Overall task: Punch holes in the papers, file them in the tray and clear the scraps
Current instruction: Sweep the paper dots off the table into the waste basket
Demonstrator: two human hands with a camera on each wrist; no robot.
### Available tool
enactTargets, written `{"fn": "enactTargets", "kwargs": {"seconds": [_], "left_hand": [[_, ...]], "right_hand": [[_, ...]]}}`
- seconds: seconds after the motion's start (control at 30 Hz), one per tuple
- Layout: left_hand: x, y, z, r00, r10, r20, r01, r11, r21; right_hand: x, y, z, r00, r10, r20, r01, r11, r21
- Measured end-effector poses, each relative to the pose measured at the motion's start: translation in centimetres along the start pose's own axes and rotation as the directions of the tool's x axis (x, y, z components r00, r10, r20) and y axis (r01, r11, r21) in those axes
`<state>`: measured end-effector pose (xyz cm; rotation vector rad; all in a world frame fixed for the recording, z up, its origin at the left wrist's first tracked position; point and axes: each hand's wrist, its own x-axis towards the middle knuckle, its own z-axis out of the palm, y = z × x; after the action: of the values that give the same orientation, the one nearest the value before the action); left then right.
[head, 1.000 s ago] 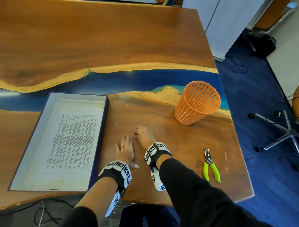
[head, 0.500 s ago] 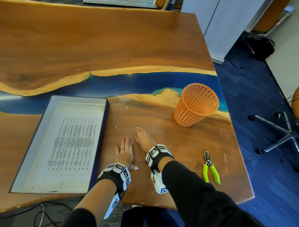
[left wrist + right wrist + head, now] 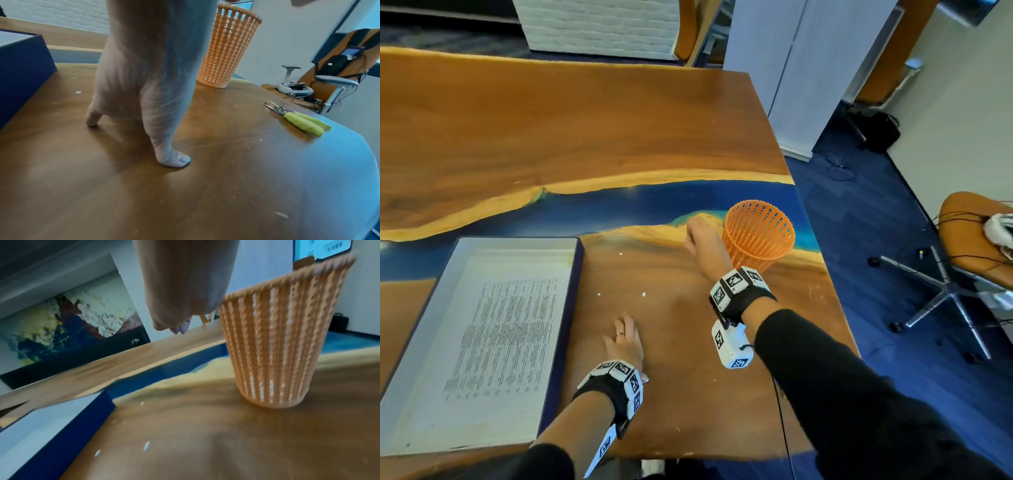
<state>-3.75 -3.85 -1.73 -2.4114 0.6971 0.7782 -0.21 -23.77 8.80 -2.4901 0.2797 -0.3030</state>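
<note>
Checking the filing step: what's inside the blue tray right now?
A printed sheet lies flat inside the tray, its table of text facing up. Any papers beneath it are covered, so their number cannot be told.

Left hand [image 3: 625, 344] flat; right hand [image 3: 703, 245] raised, fingertips bunched.

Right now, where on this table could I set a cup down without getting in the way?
The wide wood beyond the blue band lies bare. Near the front edge, wood is free between the left hand and the hole punch. It is crowded between the tray and the orange basket: scraps lie there, and the right hand hovers.
</note>
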Motion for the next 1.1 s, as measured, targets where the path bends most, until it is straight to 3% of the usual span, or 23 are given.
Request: {"fn": "enactTargets", "kwargs": {"seconds": [0.2, 0.5, 1.1], "left_hand": [[-0.2, -0.2, 0.2, 1.000, 0.013, -0.018, -0.013, 1.000, -0.006], [-0.1, -0.4, 0.3, 1.000, 0.024, -0.002, -0.024, 0.999, -0.036], [-0.2, -0.5, 0.2, 1.000, 0.028, -0.008, -0.028, 1.000, -0.007]], "right_hand": [[1.3, 4.6, -6.4, 0.978, 0.151, -0.141, -0.159, 0.986, -0.050], [0.5, 8.1, -8.2, 0.907, 0.420, 0.018, -0.417, 0.904, -0.091], [0.6, 8.8, -8.9, 0.895, 0.429, -0.121, -0.440, 0.895, -0.081]]}}
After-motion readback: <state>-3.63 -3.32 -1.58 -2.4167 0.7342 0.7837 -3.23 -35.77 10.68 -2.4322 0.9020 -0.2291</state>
